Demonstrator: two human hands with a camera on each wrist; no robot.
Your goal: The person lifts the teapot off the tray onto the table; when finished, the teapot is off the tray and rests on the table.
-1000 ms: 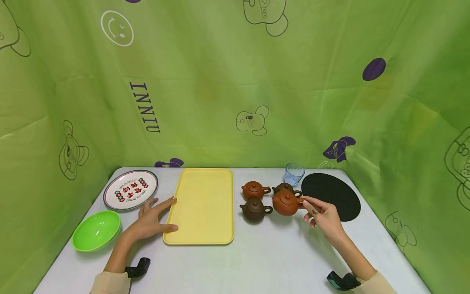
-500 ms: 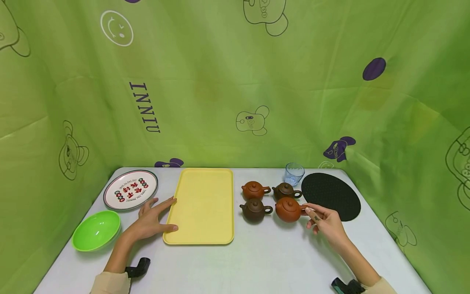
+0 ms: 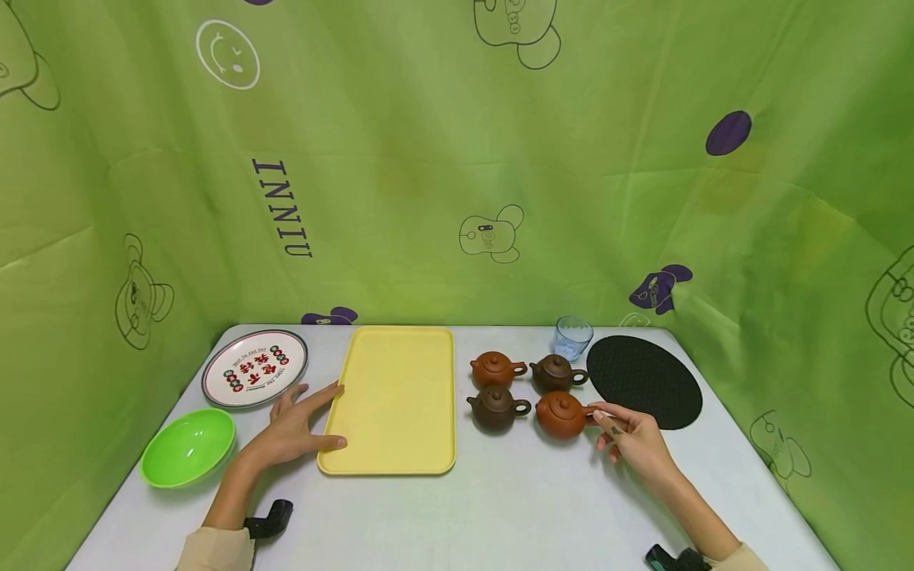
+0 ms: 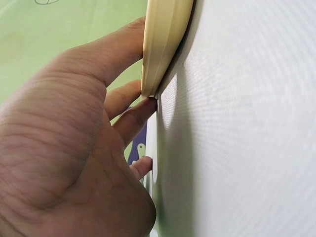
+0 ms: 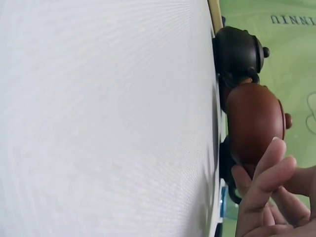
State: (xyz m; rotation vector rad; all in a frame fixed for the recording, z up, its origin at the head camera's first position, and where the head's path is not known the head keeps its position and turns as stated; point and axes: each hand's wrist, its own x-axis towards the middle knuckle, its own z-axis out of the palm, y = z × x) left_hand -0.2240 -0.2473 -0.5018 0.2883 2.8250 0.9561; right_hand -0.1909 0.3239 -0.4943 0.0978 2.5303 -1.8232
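Observation:
My right hand (image 3: 635, 446) pinches the handle of a reddish-brown clay teapot (image 3: 560, 415) between thumb and fingers, its spout pointing left. In the right wrist view the teapot (image 5: 254, 123) is low over the white table, its lid on. Beside it on the left stands a dark brown teapot (image 3: 495, 409). Behind are a second reddish teapot (image 3: 493, 369) and another dark teapot (image 3: 555, 373). My left hand (image 3: 293, 428) rests at the left edge of a yellow tray (image 3: 389, 400), fingers spread. In the left wrist view its thumb and fingers touch the tray's rim (image 4: 160, 44).
A blue glass (image 3: 572, 339) stands at the back, beside a black oval mat (image 3: 646, 381) on the right. On the left lie a white plate (image 3: 221, 381) with red characters and a bright green bowl (image 3: 187, 449). A green printed cloth (image 3: 400, 182) walls the table in.
My right hand has brought the reddish teapot toward me and lower, from overlapping the rear dark teapot to just in front of it. The left hand has stayed on the tray's edge.

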